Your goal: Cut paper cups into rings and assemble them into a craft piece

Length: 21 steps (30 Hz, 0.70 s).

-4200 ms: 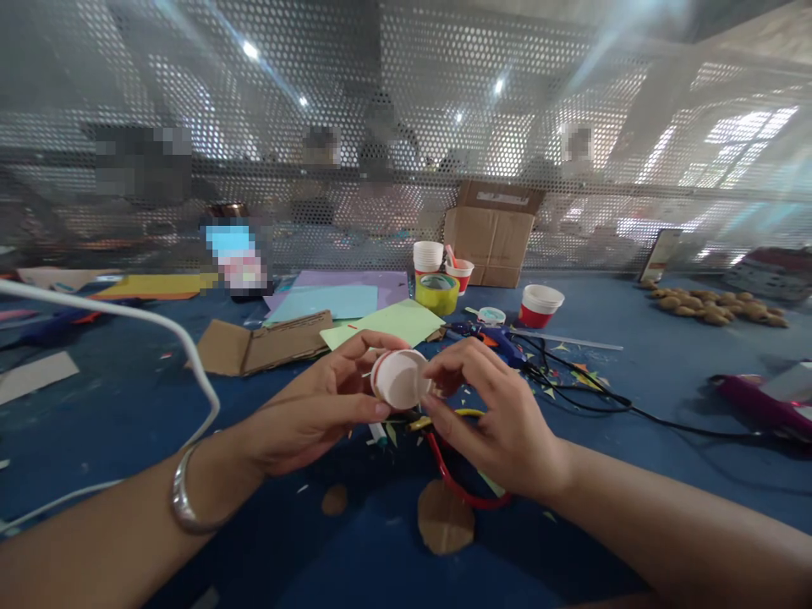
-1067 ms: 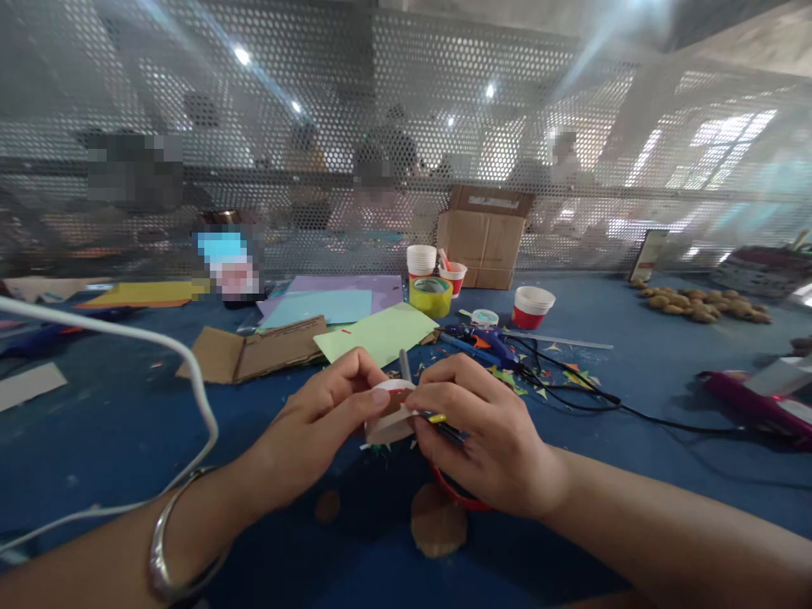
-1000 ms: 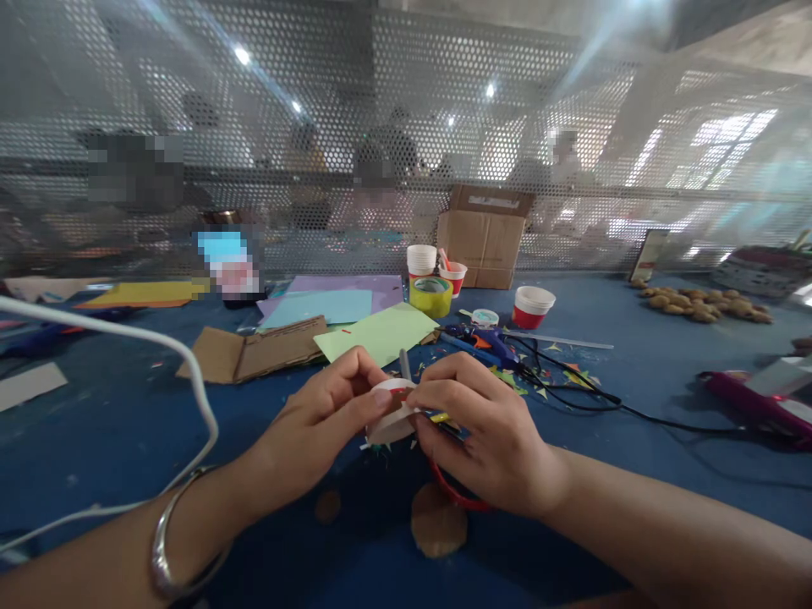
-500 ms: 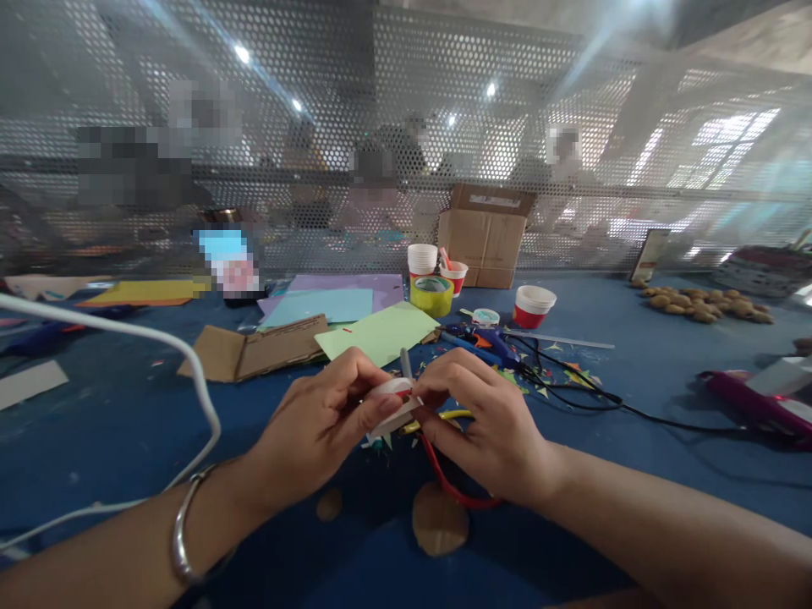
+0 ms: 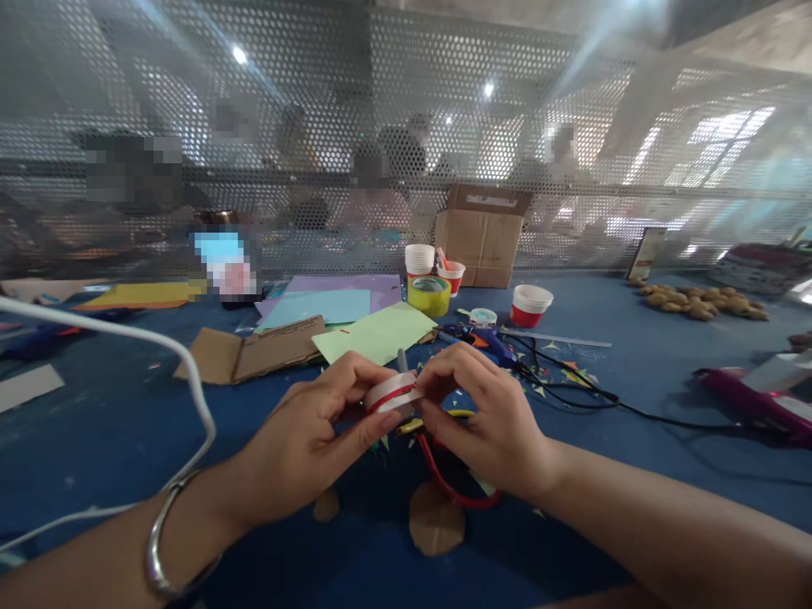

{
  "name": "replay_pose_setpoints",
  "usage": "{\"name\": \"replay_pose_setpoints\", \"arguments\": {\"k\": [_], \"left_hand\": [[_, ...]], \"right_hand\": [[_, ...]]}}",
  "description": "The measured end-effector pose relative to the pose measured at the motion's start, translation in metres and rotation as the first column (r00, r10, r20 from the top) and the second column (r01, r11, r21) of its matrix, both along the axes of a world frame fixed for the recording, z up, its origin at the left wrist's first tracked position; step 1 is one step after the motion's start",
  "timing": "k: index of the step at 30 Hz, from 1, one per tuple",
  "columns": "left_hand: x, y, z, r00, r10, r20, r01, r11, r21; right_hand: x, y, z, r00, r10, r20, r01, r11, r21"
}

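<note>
My left hand [image 5: 320, 431] is closed around a small white roll of tape [image 5: 390, 392] with a red band round its side. Its thumb presses underneath, and the fingers are behind the roll. With bent, pinched fingertips my right hand [image 5: 485, 419] grips the roll's right edge; whether a loose end lies between them is hard to see. Below the right hand lies a tool with curved red and yellow handles [image 5: 453, 491], partly covered. Two cardboard discs, a large one [image 5: 436, 520] and a small one [image 5: 326, 505], lie on the blue table closer to me.
Coloured paper [image 5: 381, 331] and folded cardboard [image 5: 279, 348] lie ahead. Behind are yellow tape [image 5: 430, 298], paper cups [image 5: 531, 306] and a cardboard box [image 5: 480, 241]. A blue glue gun [image 5: 498, 345] trails black cable. A white cable [image 5: 190, 372] crosses left. A mesh screen stands behind.
The white roll has tilted in my left hand, so its red-banded side now faces me. My right fingertips stay at its right edge. The view has shifted slightly.
</note>
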<state>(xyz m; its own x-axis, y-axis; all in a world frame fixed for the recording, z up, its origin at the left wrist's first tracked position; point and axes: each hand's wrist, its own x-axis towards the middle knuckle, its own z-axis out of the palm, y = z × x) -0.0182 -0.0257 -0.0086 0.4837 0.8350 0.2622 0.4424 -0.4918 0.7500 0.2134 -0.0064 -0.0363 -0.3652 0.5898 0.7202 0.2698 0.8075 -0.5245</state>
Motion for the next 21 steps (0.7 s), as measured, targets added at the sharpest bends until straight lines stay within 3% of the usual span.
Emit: {"name": "replay_pose_setpoints", "arguments": {"k": [6, 12, 21], "left_hand": [[0.0004, 0.0028, -0.0058, 0.995, 0.015, 0.102, -0.013, 1.0, -0.022], [0.0011, 0.0046, -0.0011, 0.984, 0.041, 0.171, -0.03, 0.998, -0.064], [0.0033, 0.0099, -0.0015, 0.973, 0.083, 0.215, -0.033, 0.973, -0.23]], "right_hand": [[-0.0012, 0.0014, 0.0023, 0.999, -0.024, -0.045, 0.022, 0.998, -0.051], [-0.0004, 0.0012, 0.0032, 0.999, -0.004, -0.039, 0.001, 0.997, -0.072], [0.0001, 0.0025, 0.0039, 1.0, -0.007, 0.027, 0.01, 0.994, -0.113]]}}
